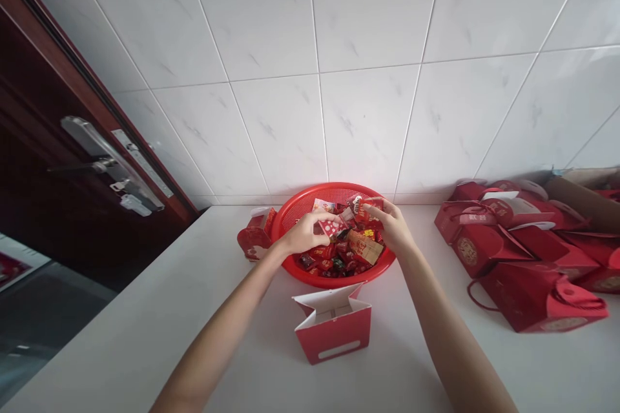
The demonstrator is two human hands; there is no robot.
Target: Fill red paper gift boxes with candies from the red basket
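A red plastic basket [334, 281] full of wrapped candies [341, 255] stands against the wall. Over its left side, my left hand [307, 233] is closed on a red candy packet with white dots [330, 226]. My right hand [393, 227] reaches over the right rim, its fingers closed on a red candy packet [369, 210]. Between my forearms, just in front of the basket, a red gift box [334, 334] sits upright with its top open; its white inside shows.
Another red box [256, 235] stands left of the basket. Several red gift boxes [523, 271] are piled at the right, with a brown carton [584, 193] behind them. A dark red door [72, 135] with a handle and keys is at the left of the white table [194, 290].
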